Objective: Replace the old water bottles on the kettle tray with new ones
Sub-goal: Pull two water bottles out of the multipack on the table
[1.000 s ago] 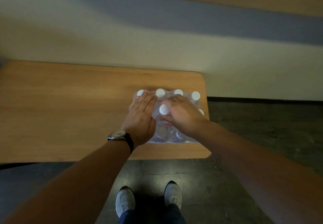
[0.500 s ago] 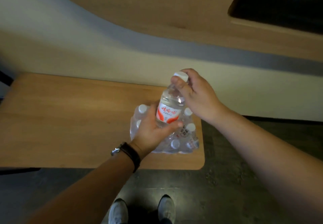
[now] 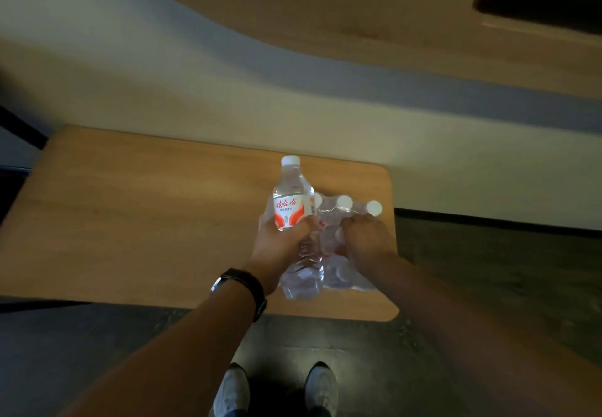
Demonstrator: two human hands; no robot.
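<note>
A clear water bottle with a white cap and a red-and-white label is held upright above the table, gripped around its lower half by my left hand. Under it lies a shrink-wrapped pack of bottles with white caps, at the right end of the wooden table. My right hand reaches down into the pack, fingers curled around a bottle top inside the torn plastic. Whether it has a firm hold on that bottle I cannot tell. No kettle tray is in view.
The table's rounded right corner and front edge are close to the pack. A pale wall runs behind the table, with a wooden panel above it. Dark floor and my two shoes lie below the table's front edge.
My right hand has let go of the lifted bottle's cap and dropped into the pack. My left hand now holds the bottle alone, a little further left.
</note>
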